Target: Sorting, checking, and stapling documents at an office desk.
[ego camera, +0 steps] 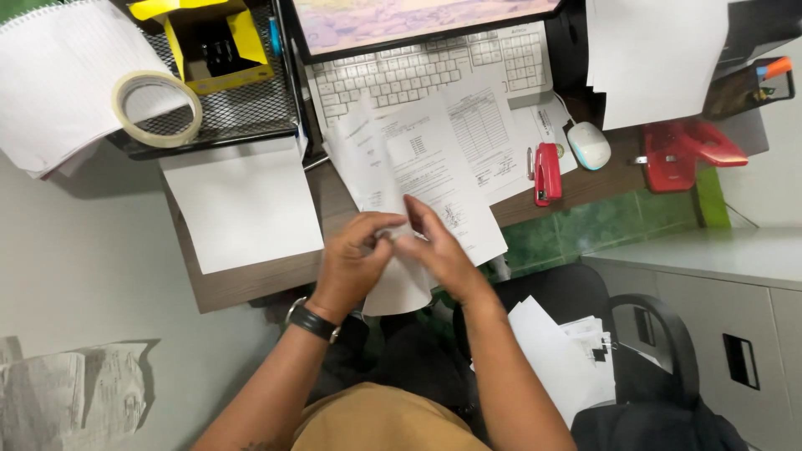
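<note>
Just below the white keyboard (pixel 426 71), the left hand (pixel 355 259) and right hand (pixel 443 250) both pinch the folded paper (pixel 399 284), so each grip should press its edges evenly

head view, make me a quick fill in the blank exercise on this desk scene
1. Both hands hold sheets of ____.
2. The stapler beside the printed pages is ____ in colour.
3. The roll of tape lies on the ____ tray.
4. The left hand has a ____ on its wrist.

Missing words: paper; red; wire mesh; watch
</note>
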